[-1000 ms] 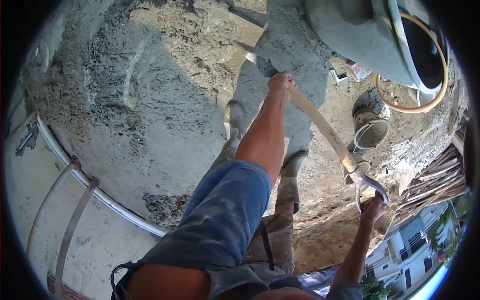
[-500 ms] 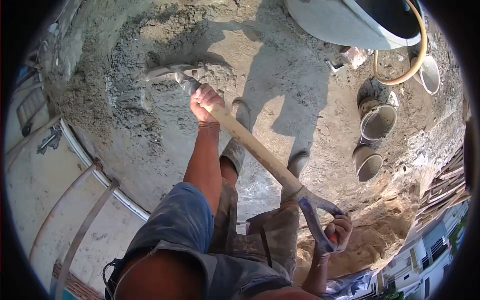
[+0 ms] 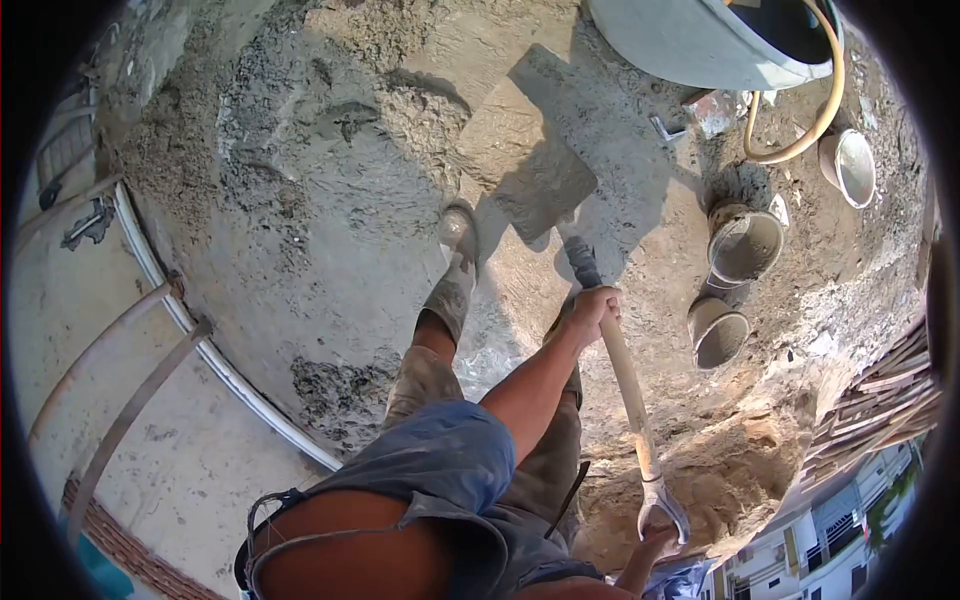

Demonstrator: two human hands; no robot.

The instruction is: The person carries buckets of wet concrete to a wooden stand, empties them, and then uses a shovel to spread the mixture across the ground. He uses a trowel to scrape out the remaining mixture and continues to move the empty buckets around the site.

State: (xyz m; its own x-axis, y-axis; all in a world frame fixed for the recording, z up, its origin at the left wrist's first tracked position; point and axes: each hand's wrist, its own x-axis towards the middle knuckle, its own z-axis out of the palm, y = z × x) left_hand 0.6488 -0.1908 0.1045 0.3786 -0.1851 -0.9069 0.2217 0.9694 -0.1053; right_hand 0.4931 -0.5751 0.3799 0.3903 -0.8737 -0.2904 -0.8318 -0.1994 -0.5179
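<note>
My left hand is closed around the lower shaft of a shovel, just above the dark wrapped part by the blade. At the other end, my right hand grips the D-shaped handle, partly hidden at the frame's lower edge. The broad, mud-grey blade points away from me over the wet ground, its face coated in mortar. Left of the blade spreads a patch of wet grey mortar, with a rough heap near it.
At the upper right stands a large grey tub with a yellowish hose over its rim. Several buckets sit along the right side. A pale wall with curved bars lies at left, and stacked planks at far right.
The shovel has swung from the left mortar patch to the right, its blade now facing up in front of my boots. My left hand moved right with it; my right hand moved lower.
</note>
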